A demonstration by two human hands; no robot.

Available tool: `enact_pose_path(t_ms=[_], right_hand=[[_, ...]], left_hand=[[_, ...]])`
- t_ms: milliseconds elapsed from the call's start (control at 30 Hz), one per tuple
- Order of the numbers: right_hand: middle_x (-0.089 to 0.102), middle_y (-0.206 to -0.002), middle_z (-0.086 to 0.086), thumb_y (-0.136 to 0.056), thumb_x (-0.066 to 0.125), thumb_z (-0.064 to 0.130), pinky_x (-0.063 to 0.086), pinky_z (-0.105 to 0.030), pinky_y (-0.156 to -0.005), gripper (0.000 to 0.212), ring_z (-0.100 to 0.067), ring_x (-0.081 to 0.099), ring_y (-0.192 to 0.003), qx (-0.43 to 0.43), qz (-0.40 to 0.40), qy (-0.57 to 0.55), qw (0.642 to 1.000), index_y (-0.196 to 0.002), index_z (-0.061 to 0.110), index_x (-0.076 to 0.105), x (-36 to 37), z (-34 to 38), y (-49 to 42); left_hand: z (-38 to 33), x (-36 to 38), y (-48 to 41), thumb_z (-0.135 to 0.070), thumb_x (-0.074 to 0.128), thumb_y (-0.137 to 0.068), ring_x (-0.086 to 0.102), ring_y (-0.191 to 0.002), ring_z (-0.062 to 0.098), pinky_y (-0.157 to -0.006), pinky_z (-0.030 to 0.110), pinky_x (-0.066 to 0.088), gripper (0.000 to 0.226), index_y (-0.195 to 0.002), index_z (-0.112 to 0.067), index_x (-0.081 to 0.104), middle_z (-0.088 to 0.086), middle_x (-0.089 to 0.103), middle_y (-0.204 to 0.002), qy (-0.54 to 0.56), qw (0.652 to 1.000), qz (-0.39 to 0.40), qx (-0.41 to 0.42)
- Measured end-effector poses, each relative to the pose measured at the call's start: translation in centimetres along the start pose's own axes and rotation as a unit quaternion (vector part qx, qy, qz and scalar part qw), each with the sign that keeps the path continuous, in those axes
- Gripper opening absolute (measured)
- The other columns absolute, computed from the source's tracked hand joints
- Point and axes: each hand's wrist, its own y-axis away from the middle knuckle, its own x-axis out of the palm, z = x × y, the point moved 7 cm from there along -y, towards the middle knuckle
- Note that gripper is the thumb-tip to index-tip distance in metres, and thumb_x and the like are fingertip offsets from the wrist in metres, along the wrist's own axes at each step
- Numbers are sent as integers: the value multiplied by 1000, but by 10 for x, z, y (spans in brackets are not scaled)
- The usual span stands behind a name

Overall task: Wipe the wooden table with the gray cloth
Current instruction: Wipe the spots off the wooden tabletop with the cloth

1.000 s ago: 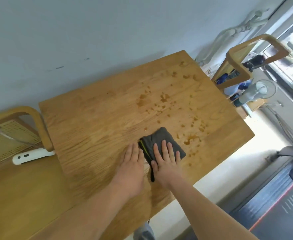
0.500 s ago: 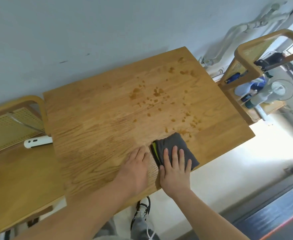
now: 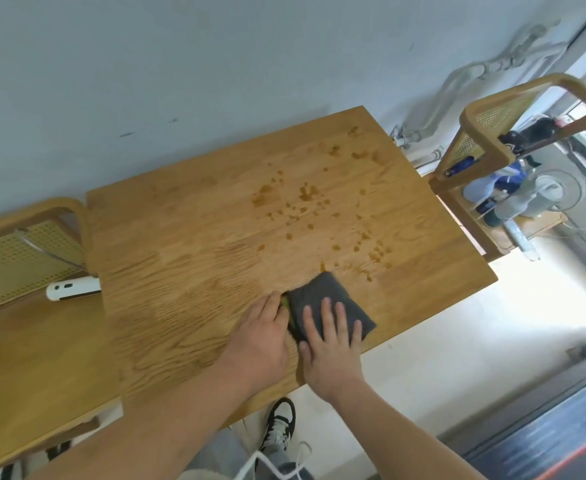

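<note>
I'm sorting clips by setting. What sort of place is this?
Probably a room in a home: a wooden table against a plain wall, cane-backed chairs at both ends, and a fan on the floor by a window.

one wooden table [image 3: 194, 244]; one gray cloth [image 3: 329, 299]; two hands [image 3: 260, 341] [image 3: 333, 351]; one shoe [image 3: 279, 424]

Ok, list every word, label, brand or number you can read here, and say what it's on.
No text can be read.
Bottles on the right shelf: any labels too blurred to read.
White device on the left bench: dark marks, no legible characters.
Gray cloth, wooden table, shoe: no lettering visible.
</note>
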Motion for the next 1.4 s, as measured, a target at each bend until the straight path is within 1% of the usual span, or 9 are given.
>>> enact_pose_path(t_ms=[167,300,467,700,967,1067,1133,1267,1400], right_hand=[[26,-171,-4,-108,24,54,10,-56,-117,58,-30,25,-157,-197,35,136,970,-163,39,21,2,-18,-8],[-27,-169,6,-105,2,56,-15,-51,-126,60,-20,-22,-158,1,48,59,997,-162,43,-14,-27,-47,-33],[-27,-170,-2,-109,14,49,-9,-56,-126,63,-27,-24,-158,204,-4,-49,978,-162,38,-18,-22,-6,-33],[12,-173,-3,-107,32,48,6,-56,-119,59,-35,16,-159,-143,11,101,985,-164,38,21,-10,-18,-18],[2,-173,11,-101,47,35,-5,-43,-130,57,-12,-7,-159,-265,86,26,960,-158,35,40,-67,-68,-58],[36,-164,7,-99,58,32,34,-40,-124,41,-11,28,-155,-198,-20,-131,971,-139,26,67,-114,-107,-63],[41,-163,6,-99,63,35,44,-39,-117,43,-15,37,-152,-113,-77,-132,982,-142,28,63,-145,-153,-65],[21,-166,-6,-72,78,67,37,-51,-121,103,-32,15,-155,74,-7,13,997,-154,36,24,-173,-250,-87],[1,-168,-8,-57,88,66,45,-51,-113,133,-29,5,-155,140,60,19,988,-157,31,7,-167,-293,-84]], left_hand=[[16,-1,-1,-25,46,-101,1,-159,26,-130,40,8,67,-162,-10,21,9,0,-173,15,1000,17,-5],[22,-3,-3,-23,48,-101,1,-159,26,-129,42,9,68,-162,-12,21,9,-2,-173,16,999,33,1],[27,-12,-6,-22,45,-103,-1,-159,25,-130,42,10,62,-161,-16,24,7,-4,-173,42,998,32,25],[21,-21,-24,-24,44,-106,1,-159,21,-129,39,16,58,-161,-18,27,3,3,-173,54,997,20,58],[-48,-9,-79,-25,47,-105,11,-158,25,-127,34,17,61,-162,-25,26,-4,15,-172,51,997,35,41],[-71,8,-96,-42,40,-107,3,-159,35,-128,42,8,67,-165,-23,13,5,7,-173,0,998,60,-14],[-86,23,-101,-54,29,-106,-8,-158,40,-128,53,1,72,-165,-24,-1,10,-6,-173,-60,993,91,-51],[-109,27,-110,-59,28,-104,-13,-156,42,-126,60,6,72,-164,-31,-1,8,-9,-173,-19,984,52,-168],[-140,29,-130,-74,23,-98,-10,-155,44,-125,64,4,81,-164,-31,3,6,-4,-173,21,976,31,-212]])
